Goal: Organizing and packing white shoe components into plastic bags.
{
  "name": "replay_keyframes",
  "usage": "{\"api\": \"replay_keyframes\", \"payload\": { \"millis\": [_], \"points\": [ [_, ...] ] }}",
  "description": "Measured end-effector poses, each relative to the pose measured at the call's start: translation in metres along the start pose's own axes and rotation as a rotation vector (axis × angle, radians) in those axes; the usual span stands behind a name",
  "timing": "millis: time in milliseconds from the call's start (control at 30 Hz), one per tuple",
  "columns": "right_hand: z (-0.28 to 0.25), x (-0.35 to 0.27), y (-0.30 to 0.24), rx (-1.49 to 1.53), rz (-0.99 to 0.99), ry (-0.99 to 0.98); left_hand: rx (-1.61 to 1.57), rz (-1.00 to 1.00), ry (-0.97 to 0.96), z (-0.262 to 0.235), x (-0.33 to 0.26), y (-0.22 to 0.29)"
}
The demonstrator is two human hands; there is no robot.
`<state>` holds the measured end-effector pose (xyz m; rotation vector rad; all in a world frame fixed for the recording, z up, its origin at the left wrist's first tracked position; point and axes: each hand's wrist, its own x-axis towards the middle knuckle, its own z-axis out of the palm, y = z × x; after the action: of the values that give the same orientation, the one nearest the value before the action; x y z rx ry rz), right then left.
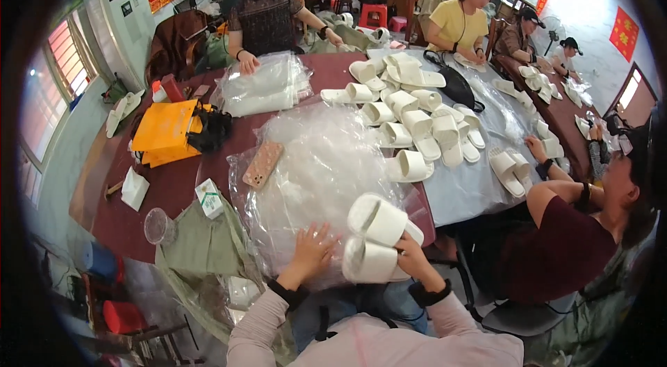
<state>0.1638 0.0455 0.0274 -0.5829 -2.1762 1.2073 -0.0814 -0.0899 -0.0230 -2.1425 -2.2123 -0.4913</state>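
Head view: right hand (410, 250) grips white slippers (375, 240); left hand (311, 249) on plastic bags (313, 172).

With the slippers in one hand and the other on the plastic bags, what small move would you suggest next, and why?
Probably pinch up the top bag with the left hand. It lies flat and open on the stack of clear plastic bags, gripping nothing, while the right hand already holds a pair of white slippers beside it, with no bag open.

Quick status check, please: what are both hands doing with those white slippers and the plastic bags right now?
Right hand grips pair of white slippers. Left hand flat on stack of clear plastic bags. Phone lies on the bags, apart from both hands.
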Motion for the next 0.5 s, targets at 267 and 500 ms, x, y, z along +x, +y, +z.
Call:
{"api": "replay_keyframes", "payload": {
  "millis": [267,500],
  "points": [
    [-0.025,-0.038,-0.033,0.116,0.183,-0.399,-0.054,-0.038,-0.091,-0.026,0.034,-0.003],
    [-0.02,-0.029,-0.042,0.079,0.07,-0.38,-0.283,-0.115,0.011,-0.034,0.051,-0.023]
  ]
}}
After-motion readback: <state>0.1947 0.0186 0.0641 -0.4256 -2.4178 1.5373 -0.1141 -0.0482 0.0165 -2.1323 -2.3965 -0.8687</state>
